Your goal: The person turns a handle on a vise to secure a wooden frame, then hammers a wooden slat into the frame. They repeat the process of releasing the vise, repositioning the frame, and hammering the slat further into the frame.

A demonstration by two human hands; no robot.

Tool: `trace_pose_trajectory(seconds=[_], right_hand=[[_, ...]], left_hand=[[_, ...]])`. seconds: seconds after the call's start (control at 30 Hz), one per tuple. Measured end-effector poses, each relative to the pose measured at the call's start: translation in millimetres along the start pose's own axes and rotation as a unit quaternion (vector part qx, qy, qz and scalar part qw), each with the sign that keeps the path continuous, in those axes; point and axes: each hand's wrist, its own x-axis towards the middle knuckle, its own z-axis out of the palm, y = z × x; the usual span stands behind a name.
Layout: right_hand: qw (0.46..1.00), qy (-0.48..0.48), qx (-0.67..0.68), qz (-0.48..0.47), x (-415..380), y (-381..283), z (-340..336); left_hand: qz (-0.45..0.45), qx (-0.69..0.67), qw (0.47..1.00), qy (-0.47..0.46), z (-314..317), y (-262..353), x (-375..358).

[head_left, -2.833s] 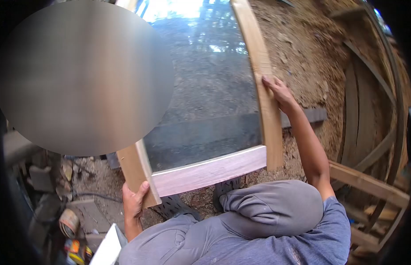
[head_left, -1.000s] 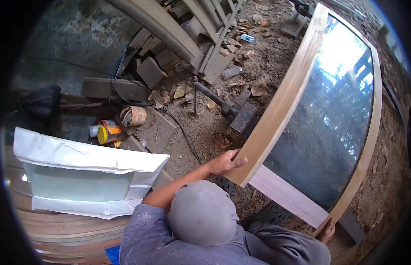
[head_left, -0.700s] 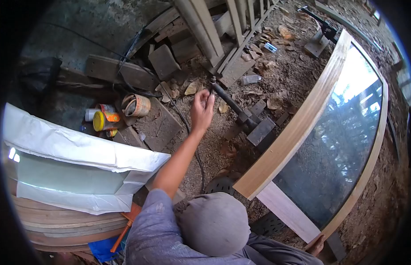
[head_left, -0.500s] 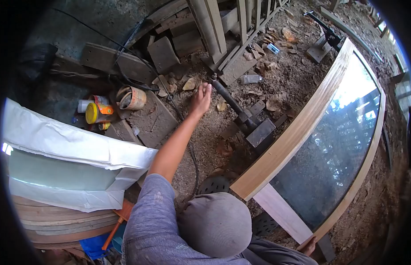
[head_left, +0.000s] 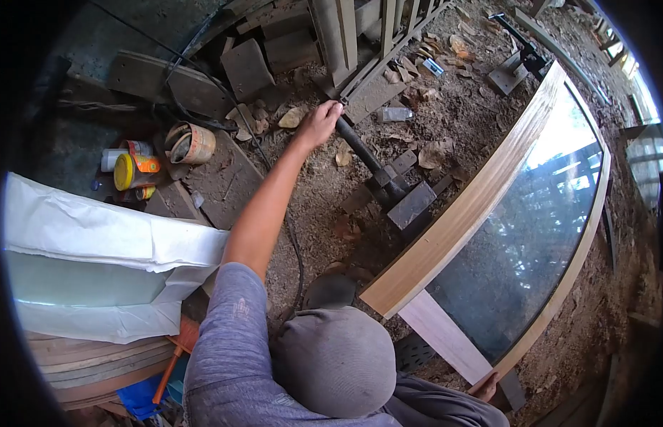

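My left hand [head_left: 320, 125] reaches forward, its fingers closed round the far end of a dark metal bar clamp [head_left: 361, 151] low over the ground. The clamp's blocky jaw [head_left: 413, 205] is beside a curved wooden frame [head_left: 463, 203] with a glass pane [head_left: 520, 228]. The frame stands tilted at my right side. My right hand [head_left: 484, 387] grips its lower near corner, with only part of the fingers showing. Another dark clamp [head_left: 524, 60] is at the frame's far end.
A white-wrapped glazed panel [head_left: 111, 224] lies on stacked curved wood [head_left: 96, 363] at left. Yellow-lidded containers [head_left: 125, 172] and a tub [head_left: 191, 142] stand on boards. An orange-handled tool [head_left: 168, 373] is near my left side. A black cable [head_left: 292, 228] crosses the sawdust-covered ground.
My left hand has closed round the clamp's far end, where its fingertips were before. The view has shifted slightly. My right hand still grips the frame.
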Motion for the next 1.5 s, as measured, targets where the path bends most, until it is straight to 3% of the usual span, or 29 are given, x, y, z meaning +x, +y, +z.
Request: trace_pose_trajectory(seconds=[0.07,0.13,0.23,0.27,0.33,0.37,0.47,0.5,0.6,0.73,0.8,0.87,0.9,0.97,1.0,1.07,1.13,1.2,1.27,1.33,1.4,1.5], right_hand=[[1.000,-0.008,-0.029,-0.007,-2,-6,1],[0.998,-0.018,-0.057,-0.015,-7,-9,7],[0.997,-0.038,-0.037,-0.048,-10,-12,11],[0.997,-0.036,-0.043,-0.048,-9,-13,11],[0.997,-0.032,-0.051,-0.042,-10,-12,9],[0.997,-0.031,-0.053,-0.041,-10,-12,8],[0.997,-0.027,-0.058,-0.042,-9,-12,6],[0.997,-0.027,-0.059,-0.043,-9,-12,6],[0.998,-0.019,-0.049,-0.043,-12,-8,7],[0.998,-0.016,-0.050,-0.044,-12,-7,8],[0.998,-0.013,-0.048,-0.046,-13,-8,10],[0.997,-0.014,-0.054,-0.047,-13,-9,10],[0.997,-0.014,-0.056,-0.048,-12,-10,10],[0.997,-0.014,-0.054,-0.053,-12,-9,11],[0.997,-0.015,-0.052,-0.055,-11,-9,11],[0.997,-0.013,-0.045,-0.062,-9,-6,12],[0.996,-0.013,-0.037,-0.081,-3,0,7],[0.993,-0.010,-0.031,-0.114,3,9,-4],[0.992,0.014,-0.088,-0.085,-21,-19,11],[0.990,0.046,-0.132,-0.025,-41,-38,34],[0.995,0.045,-0.078,-0.033,-45,-42,45],[0.998,-0.005,-0.058,-0.003,-40,-40,34]], left_hand=[[0.001,-0.023,0.997,-0.075,-7,3,5],[0.021,-0.043,0.998,-0.044,-9,1,10],[0.012,0.089,0.995,-0.034,-14,14,17],[-0.062,0.156,0.985,-0.038,-16,26,19],[-0.088,0.205,0.973,-0.053,-18,43,22],[-0.121,0.253,0.953,-0.111,-22,52,26],[-0.071,0.361,0.920,-0.132,-19,40,40],[-0.138,0.305,0.927,-0.170,-31,61,32],[-0.199,0.321,0.894,-0.242,-55,50,31],[-0.109,0.446,0.851,-0.257,-86,79,-12],[-0.004,0.471,0.865,-0.170,-93,98,-27],[0.014,0.433,0.882,-0.186,-97,151,-31],[0.070,0.400,0.897,-0.175,-95,154,-21],[0.100,0.394,0.893,-0.192,-86,180,-9],[0.101,0.395,0.893,-0.188,-77,176,4],[0.143,0.241,0.943,-0.181,-47,138,36],[0.184,0.129,0.958,-0.179,-17,79,62],[0.179,0.072,0.966,-0.171,-19,71,48],[0.182,-0.035,0.977,0.104,-24,63,19],[0.056,-0.022,0.980,0.189,-2,-24,-6],[-0.082,-0.039,0.994,0.063,3,-67,-23],[-0.090,-0.104,0.990,0.041,-3,-23,-48]])
